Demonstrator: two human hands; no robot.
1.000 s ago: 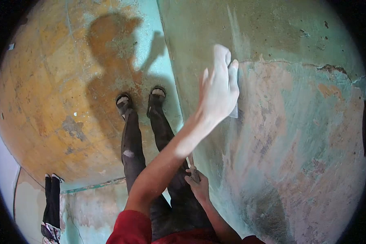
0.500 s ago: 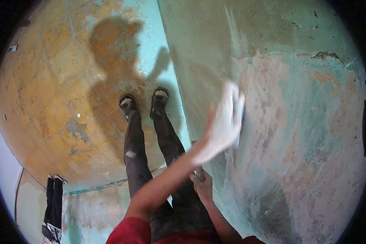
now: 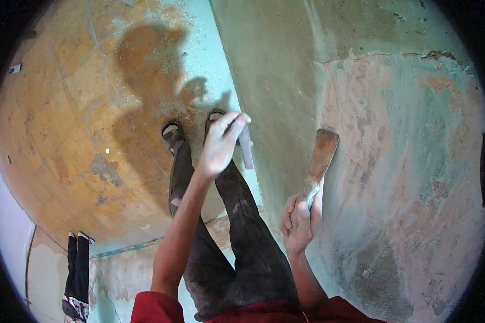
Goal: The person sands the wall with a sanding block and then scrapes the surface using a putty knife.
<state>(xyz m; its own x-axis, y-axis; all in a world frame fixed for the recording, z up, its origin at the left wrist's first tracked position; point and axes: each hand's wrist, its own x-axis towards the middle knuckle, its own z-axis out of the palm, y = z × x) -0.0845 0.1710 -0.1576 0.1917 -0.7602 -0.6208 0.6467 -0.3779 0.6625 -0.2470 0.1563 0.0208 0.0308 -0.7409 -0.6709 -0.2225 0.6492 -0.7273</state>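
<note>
My left hand (image 3: pixel 221 142) is raised over my lower legs, its fingers closed on a thin, flat, grey strip (image 3: pixel 246 148) that hangs down from the fingertips. In my right hand (image 3: pixel 300 223) is a putty knife (image 3: pixel 324 153), gripped by its pale handle with the brown-stained blade pointing up and away from me. The blade overlaps the wall (image 3: pixel 377 161) in this view, close to where the smooth green paint meets a rough, pinkish patch.
Below me is a worn orange floor (image 3: pixel 64 134) with my shadow on it. My sandalled foot (image 3: pixel 172 134) stands near the pale strip along the wall's base. At lower left, another person's dark-trousered legs (image 3: pixel 78 266) show. A crack (image 3: pixel 382 55) runs along the patch's upper edge.
My left hand has come away from the wall and moved left over my legs with the strip. My right hand has risen to the right, bringing the putty knife up beside the wall.
</note>
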